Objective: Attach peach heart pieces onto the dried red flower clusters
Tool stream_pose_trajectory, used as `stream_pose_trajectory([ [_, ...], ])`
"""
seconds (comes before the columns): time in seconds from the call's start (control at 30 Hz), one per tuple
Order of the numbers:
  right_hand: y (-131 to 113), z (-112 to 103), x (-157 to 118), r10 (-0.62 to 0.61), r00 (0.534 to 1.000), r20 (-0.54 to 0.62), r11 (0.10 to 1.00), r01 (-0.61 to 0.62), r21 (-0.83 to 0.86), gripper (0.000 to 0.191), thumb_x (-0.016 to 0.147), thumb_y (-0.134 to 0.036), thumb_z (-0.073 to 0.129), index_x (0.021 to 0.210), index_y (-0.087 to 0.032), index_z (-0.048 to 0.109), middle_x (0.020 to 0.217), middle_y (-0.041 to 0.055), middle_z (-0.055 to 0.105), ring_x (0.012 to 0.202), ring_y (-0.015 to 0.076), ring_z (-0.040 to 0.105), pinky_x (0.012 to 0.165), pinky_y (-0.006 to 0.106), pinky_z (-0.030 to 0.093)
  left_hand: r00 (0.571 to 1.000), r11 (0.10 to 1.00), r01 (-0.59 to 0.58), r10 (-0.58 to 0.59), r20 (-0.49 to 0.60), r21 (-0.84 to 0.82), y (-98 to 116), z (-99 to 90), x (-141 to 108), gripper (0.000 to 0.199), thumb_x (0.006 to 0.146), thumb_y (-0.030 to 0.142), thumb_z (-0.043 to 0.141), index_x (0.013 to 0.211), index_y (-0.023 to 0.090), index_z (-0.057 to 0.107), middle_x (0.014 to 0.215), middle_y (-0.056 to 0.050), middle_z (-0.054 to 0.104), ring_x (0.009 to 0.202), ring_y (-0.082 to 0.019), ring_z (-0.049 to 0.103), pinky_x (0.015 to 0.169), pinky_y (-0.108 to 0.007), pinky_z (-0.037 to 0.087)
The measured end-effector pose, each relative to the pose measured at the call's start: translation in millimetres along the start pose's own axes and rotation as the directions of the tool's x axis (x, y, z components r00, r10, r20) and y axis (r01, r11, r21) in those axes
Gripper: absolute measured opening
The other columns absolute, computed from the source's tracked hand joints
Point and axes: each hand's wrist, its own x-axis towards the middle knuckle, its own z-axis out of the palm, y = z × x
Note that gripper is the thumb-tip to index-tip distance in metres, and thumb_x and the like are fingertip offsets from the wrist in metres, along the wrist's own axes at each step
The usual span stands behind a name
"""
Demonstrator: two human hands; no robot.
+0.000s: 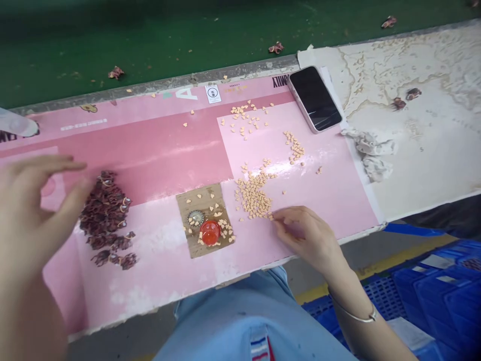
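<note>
My left hand (41,205), smeared by motion, hovers at the left with fingers stretched and thumb apart. Beside it lies a heap of dark maroon crumpled pieces (105,205), like small bows, with pale bits showing. My right hand (306,235) pinches at the lower edge of a pile of small beige heart-like pieces (253,195); one such piece is at its fingertips. Between the hands, a brown square (184,203) bears a red round cap (210,232), a clear ridged disc (196,217) and scattered beige pieces.
A phone (315,98) lies on the pink board (161,271), with crumpled tissue (376,155) to its right. A translucent container (17,123) is at the far left. Along the back runs a green belt (180,35) with a few maroon pieces. Blue crates (432,301) stand below right.
</note>
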Motion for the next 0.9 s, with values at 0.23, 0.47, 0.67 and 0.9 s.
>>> stream_pose_trajectory([
  [0.23,-3.9,6.5,2.5,-0.03,1.0,-0.009,0.998,0.03,-0.053,0.016,0.101,-0.01,0.06,0.101,-0.026,0.059,0.087,0.0032,0.077,0.079,0.0226,0.075,0.067,0.035,0.061,0.963,0.963,0.269,-0.27,-0.025,-0.028,31.5,-39.5,-120.4,0.043,0.086,0.056,0.07,0.107,0.018,0.079,0.122,-0.019,0.077,0.128,-0.045,0.068,0.119,-0.07,0.046],
  [0.47,-1.4,-0.9,-3.8,-0.048,0.997,-0.061,0.998,0.045,-0.049,0.016,0.101,-0.013,0.066,0.098,-0.026,0.058,0.096,0.0046,0.082,0.087,0.0228,0.079,0.071,0.034,0.063,0.895,0.897,0.441,-0.441,-0.063,-0.008,42.8,-43.8,-172.3,0.041,0.084,0.054,0.068,0.104,0.02,0.079,0.114,-0.019,0.078,0.118,-0.048,0.071,0.11,-0.071,0.051],
  [0.67,7.3,-3.2,-7.3,-0.045,0.999,-0.026,0.999,0.045,0.001,0.007,0.104,-0.023,0.067,0.101,-0.025,0.062,0.093,0.0047,0.082,0.088,0.023,0.078,0.073,0.034,0.066,0.925,0.923,0.38,-0.377,-0.056,0.055,53.7,-33.4,-180.4,0.037,0.09,0.055,0.064,0.101,0.023,0.077,0.103,-0.013,0.076,0.1,-0.036,0.07,0.092,-0.056,0.055],
  [0.9,15.3,0.6,-7.1,-0.103,0.994,0.028,0.994,0.104,-0.037,0.013,0.106,-0.023,0.064,0.095,-0.028,0.06,0.097,0.003,0.082,0.087,0.0221,0.08,0.072,0.033,0.064,0.956,0.954,0.293,-0.291,-0.033,0.068,63.5,-29.2,-184.0,0.018,0.098,0.039,0.068,0.109,0.026,0.075,0.097,-0.006,0.071,0.09,-0.024,0.068,0.085,-0.041,0.054],
])
